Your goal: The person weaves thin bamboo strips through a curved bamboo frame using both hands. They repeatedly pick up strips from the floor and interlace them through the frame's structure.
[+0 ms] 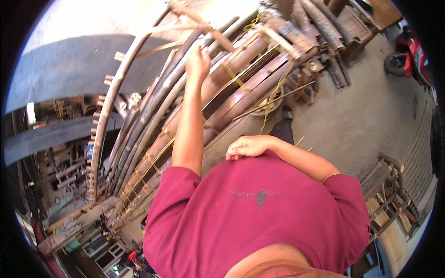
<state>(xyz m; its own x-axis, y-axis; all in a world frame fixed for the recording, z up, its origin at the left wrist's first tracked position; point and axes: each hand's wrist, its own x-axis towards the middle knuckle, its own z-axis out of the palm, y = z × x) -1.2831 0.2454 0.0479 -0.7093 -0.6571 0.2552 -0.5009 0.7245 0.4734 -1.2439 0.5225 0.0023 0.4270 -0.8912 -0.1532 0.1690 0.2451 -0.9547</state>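
My left hand (198, 64) is raised at the end of an outstretched arm. Its fingers are curled beside the dark, long poles (160, 95); whatever they may hold is too small to make out. Below it lies a long assembly of thick brown bamboo tubes (237, 99), with yellow ties (232, 74) around it. My right hand (248, 147) is bent in front of the dark red shirt (278, 217), near its lower hem. Its fingers are together and curled inward, so anything inside them is hidden. Thin light sticks (302, 142) show beyond the right forearm.
A curved wooden rail with short pegs (107, 102) rises at the left. More bamboo tubes (322, 23) are piled at the far end, by a pale round basin (271, 104). A red motorbike (415, 58) stands far right; a wooden rack (394, 185) is near right.
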